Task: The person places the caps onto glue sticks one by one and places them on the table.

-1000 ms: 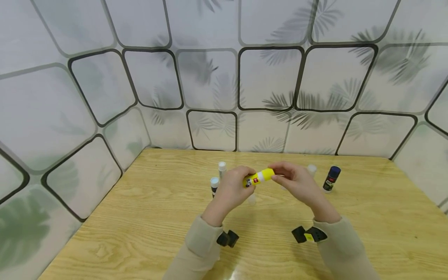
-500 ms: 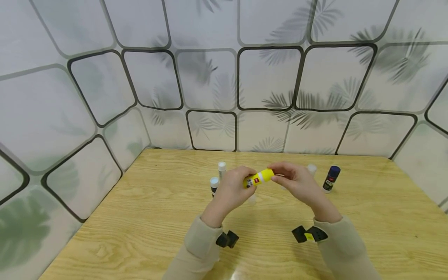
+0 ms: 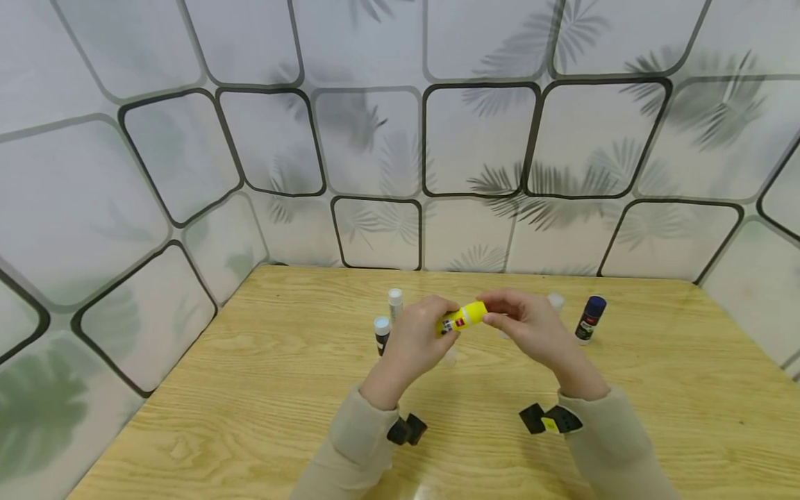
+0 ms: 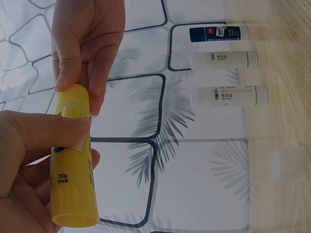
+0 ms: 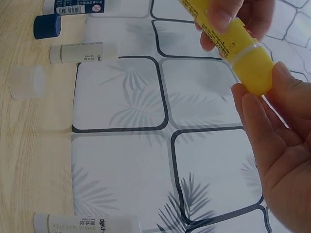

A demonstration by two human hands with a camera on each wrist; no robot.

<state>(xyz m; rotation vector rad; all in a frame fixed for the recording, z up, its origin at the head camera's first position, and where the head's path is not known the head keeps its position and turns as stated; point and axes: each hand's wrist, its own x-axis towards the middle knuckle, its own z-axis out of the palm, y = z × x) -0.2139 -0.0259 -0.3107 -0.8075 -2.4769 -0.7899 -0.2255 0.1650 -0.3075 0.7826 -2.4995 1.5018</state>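
A yellow glue stick [image 3: 459,321] is held between both hands above the table. My left hand [image 3: 417,332] grips its body, thumb along the side marked "20g" in the left wrist view. At the other end, my right hand [image 3: 530,325] pinches the yellow cap [image 5: 252,70] between thumb and fingers. The cap is on the stick, with a thin pale band [image 5: 243,53] beside it. Part of the label is hidden under the left fingers.
Right of the hands stand a dark blue-capped glue stick [image 3: 590,319] and white ones [image 4: 233,95]. Left stand a white glue stick [image 3: 396,300] and a dark-labelled one [image 3: 382,333]. A translucent cap [image 4: 289,163] and a blue cap [image 5: 47,26] are on the wooden table [image 3: 250,417].
The pale band beside the cap looks narrower, and the cap end sits slightly nearer my left hand. Both hands otherwise stay almost in place.
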